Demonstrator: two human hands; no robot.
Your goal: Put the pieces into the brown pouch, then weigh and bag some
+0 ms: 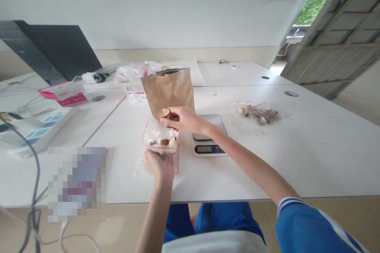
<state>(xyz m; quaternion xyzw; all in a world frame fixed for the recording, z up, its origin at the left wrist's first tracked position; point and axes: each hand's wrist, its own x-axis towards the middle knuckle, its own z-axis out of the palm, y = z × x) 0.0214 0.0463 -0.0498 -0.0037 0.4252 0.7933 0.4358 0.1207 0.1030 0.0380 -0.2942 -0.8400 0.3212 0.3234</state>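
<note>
My left hand [158, 164] is closed on a clear zip bag [146, 138] with a red seal line, its mouth spread wide. Inside the bag lie a few brown and pale pieces [164, 142] that look like dried mushrooms. Just above that mouth, my right hand [181, 119] pinches similar brown dried pieces [164, 114], cap-like in shape. A brown kraft paper bag [169, 91] stands upright right behind my right hand, its top open. Partly under my right forearm sits a white kitchen scale [197, 151], whose display I cannot read.
On the right lies another clear zip bag [259, 114] of brown pieces. Crumpled plastic packaging [130, 77], a pink-and-white box [63, 91] and a black computer case [50, 51] stand at the back left. A power strip [44, 126] and cables are on the left, near a blurred-out object [81, 180].
</note>
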